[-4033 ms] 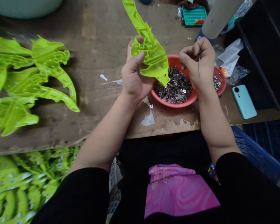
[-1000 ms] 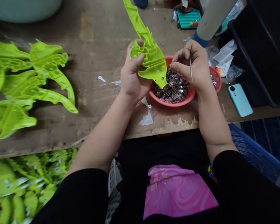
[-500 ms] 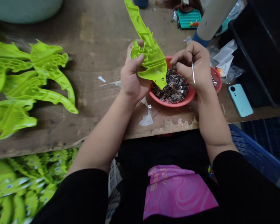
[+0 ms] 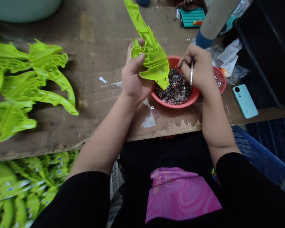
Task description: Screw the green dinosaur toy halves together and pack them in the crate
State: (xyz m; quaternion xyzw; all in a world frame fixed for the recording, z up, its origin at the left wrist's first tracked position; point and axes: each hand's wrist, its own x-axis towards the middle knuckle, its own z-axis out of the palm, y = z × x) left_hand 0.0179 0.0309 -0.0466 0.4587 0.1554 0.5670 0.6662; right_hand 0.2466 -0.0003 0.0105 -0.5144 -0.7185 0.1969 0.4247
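My left hand (image 4: 135,74) grips a lime-green plastic shell half (image 4: 154,60), its ribbed inner side facing up and its long curved arm pointing away. The shell's pointed tip overhangs a red plastic bowl (image 4: 174,106) heaped with small dark and silvery metal parts (image 4: 177,88). Over the bowl's right side, my right hand (image 4: 198,66) is closed with a slim silver metal tool (image 4: 192,72) across it. Its fingertips are bunched together, and whether they pinch a small part is hidden.
More green shell halves (image 4: 38,91) lie at left, with a pile of green pieces (image 4: 21,190) below the table edge. A smaller red basket (image 4: 222,80), a light-blue phone (image 4: 245,101) and a black bin (image 4: 263,57) are at right. A pole (image 4: 216,22) rises behind my right hand.
My right hand has shifted slightly left, and its fingers have curled with the silver tool turned more upright. My left hand still grips the green shell half in nearly the same place.
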